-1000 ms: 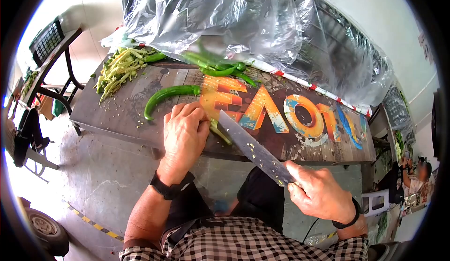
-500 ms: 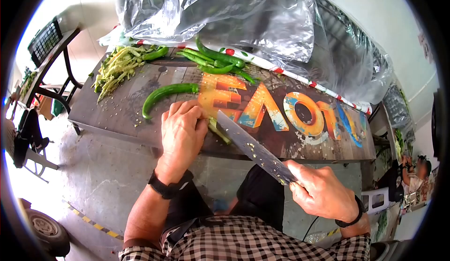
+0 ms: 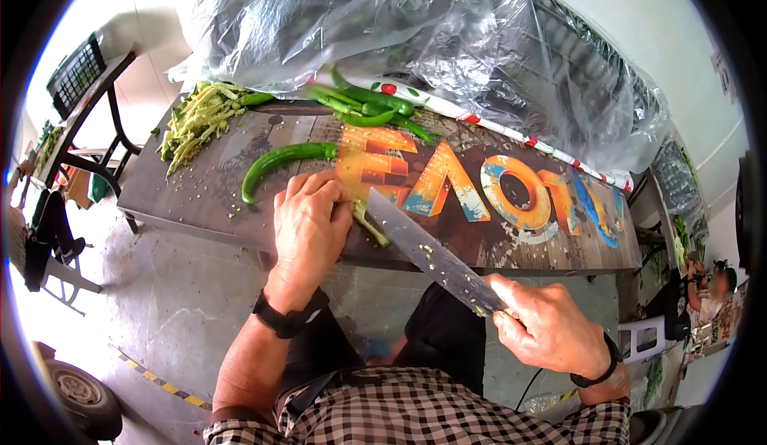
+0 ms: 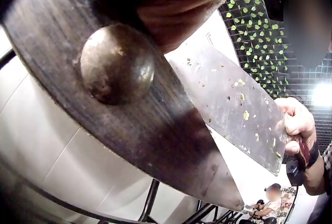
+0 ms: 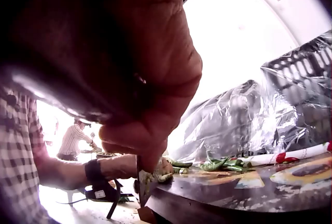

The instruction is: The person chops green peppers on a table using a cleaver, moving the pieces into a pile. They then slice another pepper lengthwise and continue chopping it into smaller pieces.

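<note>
At the table's near edge, my left hand (image 3: 311, 225) has its fingers curled around a pale green strip (image 3: 370, 223), part of which sticks out beside the fingertips. My right hand (image 3: 551, 325) grips the handle of a broad knife (image 3: 431, 253) speckled with green bits, its tip close to that strip. A whole green pepper (image 3: 284, 161) lies just beyond my left hand. In the left wrist view the blade (image 4: 233, 104) slants beside the dark table (image 4: 171, 146); in the right wrist view my right hand (image 5: 155, 73) hides much of the work.
Cut green strips (image 3: 200, 121) are heaped at the table's far left. Several whole peppers (image 3: 375, 109) lie at the back against a red-and-white roll (image 3: 511, 131), with clear plastic sheeting (image 3: 447, 37) behind. Another person (image 3: 711, 293) sits far right.
The plastic sheeting at the back has billowed and shifted over the table's far edge. Both hands, the knife and the strip have stayed almost in place.
</note>
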### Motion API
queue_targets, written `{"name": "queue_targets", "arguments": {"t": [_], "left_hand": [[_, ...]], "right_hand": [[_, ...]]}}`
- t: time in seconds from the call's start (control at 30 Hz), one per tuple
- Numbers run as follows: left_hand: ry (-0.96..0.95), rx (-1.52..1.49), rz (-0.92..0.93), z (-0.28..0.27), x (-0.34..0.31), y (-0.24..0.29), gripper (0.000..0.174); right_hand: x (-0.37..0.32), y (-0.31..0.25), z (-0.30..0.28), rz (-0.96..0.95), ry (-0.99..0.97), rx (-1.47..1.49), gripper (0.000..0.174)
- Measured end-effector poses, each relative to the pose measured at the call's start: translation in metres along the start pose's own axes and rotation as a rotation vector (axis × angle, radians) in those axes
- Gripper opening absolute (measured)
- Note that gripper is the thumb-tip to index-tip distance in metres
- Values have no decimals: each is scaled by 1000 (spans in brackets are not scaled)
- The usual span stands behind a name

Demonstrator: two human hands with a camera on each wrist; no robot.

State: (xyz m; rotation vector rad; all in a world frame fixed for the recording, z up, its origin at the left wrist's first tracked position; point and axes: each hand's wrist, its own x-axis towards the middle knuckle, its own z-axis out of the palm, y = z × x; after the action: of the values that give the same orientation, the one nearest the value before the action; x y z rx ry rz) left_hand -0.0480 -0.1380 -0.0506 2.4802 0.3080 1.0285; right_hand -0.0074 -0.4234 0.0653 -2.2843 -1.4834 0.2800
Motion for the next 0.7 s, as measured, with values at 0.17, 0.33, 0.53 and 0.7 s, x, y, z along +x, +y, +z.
{"name": "queue_targets", "arguments": {"t": [0.17, 0.33, 0.53, 0.7], "left_hand": [[-7, 17, 1, 1, -1, -1, 7], [-22, 14, -11, -1, 0, 0, 6], [7, 10, 5, 1, 0, -1, 6], [-48, -12, -35, -1, 0, 0, 11]], "right_hand": [[0, 1, 3, 22, 15, -31, 45], [1, -1, 0, 18, 31, 39, 44], [0, 1, 1, 10, 16, 13, 42], [1, -1, 3, 15, -3, -3, 44]]}}
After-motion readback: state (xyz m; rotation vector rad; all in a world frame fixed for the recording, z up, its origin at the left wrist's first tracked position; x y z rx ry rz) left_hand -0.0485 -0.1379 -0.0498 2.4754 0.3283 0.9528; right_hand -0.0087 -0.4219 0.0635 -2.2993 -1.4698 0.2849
